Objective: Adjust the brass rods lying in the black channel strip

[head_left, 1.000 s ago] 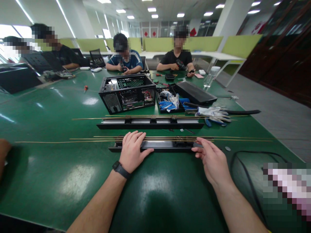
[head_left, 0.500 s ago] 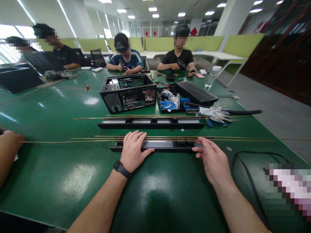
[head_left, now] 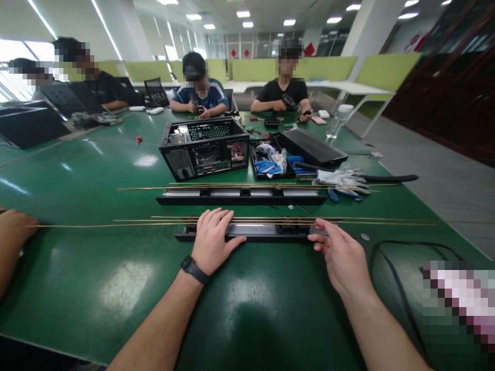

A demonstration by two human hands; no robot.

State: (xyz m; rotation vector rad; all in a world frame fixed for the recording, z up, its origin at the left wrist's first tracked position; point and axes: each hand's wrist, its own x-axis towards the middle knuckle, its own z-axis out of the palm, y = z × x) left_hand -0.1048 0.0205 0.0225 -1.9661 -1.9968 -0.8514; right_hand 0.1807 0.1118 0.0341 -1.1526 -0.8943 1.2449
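Observation:
My left hand, a dark band on its wrist, lies with fingers spread across the near black rail-like bar and the thin brass-coloured rods running along its top. A pale strip shows inside the bar between my hands. At the bar's right end, my right hand has its fingertips bent together around the rods; its exact hold is partly hidden. At far left another person's hand touches the left end of one long rod.
Behind lies a second bar with rods on it. Farther back are an open computer case, a tray with gloves, and more gloves. A black cable lies at right. Several people sit around the green table.
My right hand has shifted very slightly to the right. Otherwise the hands, bars and rods look the same.

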